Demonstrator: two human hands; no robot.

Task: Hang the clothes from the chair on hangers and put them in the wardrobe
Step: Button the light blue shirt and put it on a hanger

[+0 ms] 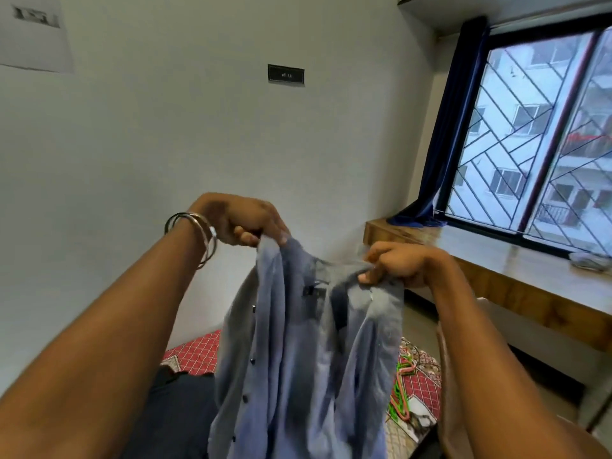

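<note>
Both hands grip the blue shirt [298, 352] by its top edge, left hand [238, 220] higher and farther, right hand [394, 263] lower, so it hangs lengthwise toward the bed [195, 354], the hangers [402, 392] lying below, nearer the right hand.

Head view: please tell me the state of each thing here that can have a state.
Light blue button shirt: held up, hanging, unbuttoned, not on a hanger.
Left hand: grips the shirt's top.
Right hand: grips the shirt's top.
Green and pink plastic hangers: lying on the red patterned bedspread, unused.
Dark blue curtain: drawn aside.
</note>
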